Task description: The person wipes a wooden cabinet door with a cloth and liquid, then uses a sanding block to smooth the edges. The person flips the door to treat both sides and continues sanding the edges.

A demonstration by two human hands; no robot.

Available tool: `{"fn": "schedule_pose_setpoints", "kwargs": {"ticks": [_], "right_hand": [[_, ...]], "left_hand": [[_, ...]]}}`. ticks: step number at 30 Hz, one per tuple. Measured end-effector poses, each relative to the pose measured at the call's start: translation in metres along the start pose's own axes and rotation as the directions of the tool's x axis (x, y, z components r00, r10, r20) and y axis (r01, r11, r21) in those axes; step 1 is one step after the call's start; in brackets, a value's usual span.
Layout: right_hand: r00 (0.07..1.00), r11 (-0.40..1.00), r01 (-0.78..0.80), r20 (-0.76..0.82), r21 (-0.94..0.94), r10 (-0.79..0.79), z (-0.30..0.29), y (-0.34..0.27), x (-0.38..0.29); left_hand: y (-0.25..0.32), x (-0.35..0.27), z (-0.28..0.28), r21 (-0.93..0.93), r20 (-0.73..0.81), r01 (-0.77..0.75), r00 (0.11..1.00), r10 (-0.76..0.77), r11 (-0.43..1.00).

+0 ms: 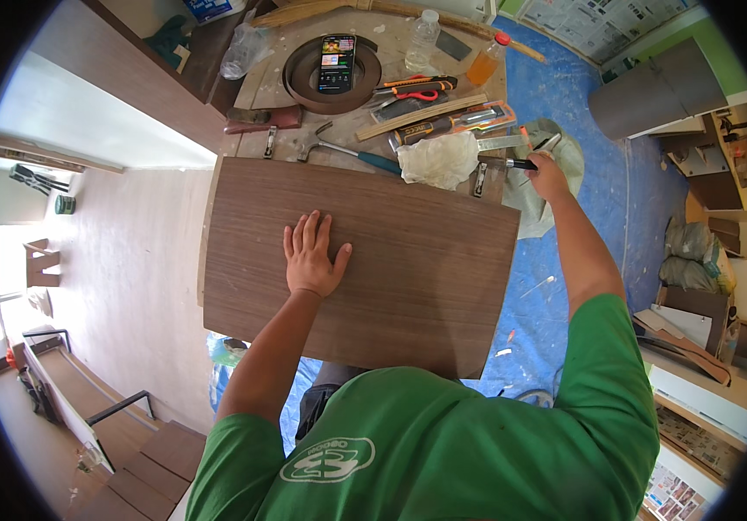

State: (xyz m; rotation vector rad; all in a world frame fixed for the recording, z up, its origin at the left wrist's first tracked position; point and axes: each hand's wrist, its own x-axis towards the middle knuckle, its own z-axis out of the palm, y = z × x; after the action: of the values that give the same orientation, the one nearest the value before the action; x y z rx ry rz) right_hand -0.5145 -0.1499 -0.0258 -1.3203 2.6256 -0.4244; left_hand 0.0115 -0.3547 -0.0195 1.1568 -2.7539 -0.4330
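A brown wood-grain panel point(406, 273) lies flat in front of me, its near edge close to my body. My left hand point(311, 260) rests on it, palm down with the fingers a little apart. Beyond the panel's far right corner, my right hand point(548, 174) is closed on the black handle of a tool point(522, 164); the kind of tool cannot be made out. Beside that tool lie a crumpled white cloth point(435, 161) and a flat metal blade point(500, 142). A claw hammer point(347, 150) with a teal grip lies along the panel's far edge, near two metal hinges point(270, 142).
Behind the panel are a coil of brown edge banding point(295, 78) with a phone point(337, 64) on it, a utility knife point(422, 84), a packaged chisel point(451, 124), wood strips point(420, 118) and two bottles point(423, 42). Blue sheeting point(542, 312) covers the floor at right.
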Motion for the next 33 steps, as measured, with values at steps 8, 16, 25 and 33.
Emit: {"fn": "schedule_pose_setpoints", "kwargs": {"ticks": [8,16,25,33], "right_hand": [[0.987,0.995,-0.016,0.157,-0.097,0.031,0.000,0.011,0.021],[0.959,0.974,-0.048,0.262,-0.221,0.107,-0.006,-0.021,0.035],[0.994,0.951,0.054,-0.073,-0.305,-0.080,0.001,-0.065,0.055],[0.804,0.801,0.595,0.060,-0.065,-0.592,0.026,-0.207,0.112]], "left_hand": [[0.000,0.001,0.004,0.003,-0.009,-0.008,1.000,0.008,1.000],[-0.001,-0.001,0.003,0.009,0.003,0.007,1.000,-0.007,1.000],[0.002,-0.001,-0.002,-0.009,0.039,0.030,0.999,-0.030,0.999],[0.001,0.001,-0.001,-0.004,0.006,0.009,1.000,-0.009,1.000]]}}
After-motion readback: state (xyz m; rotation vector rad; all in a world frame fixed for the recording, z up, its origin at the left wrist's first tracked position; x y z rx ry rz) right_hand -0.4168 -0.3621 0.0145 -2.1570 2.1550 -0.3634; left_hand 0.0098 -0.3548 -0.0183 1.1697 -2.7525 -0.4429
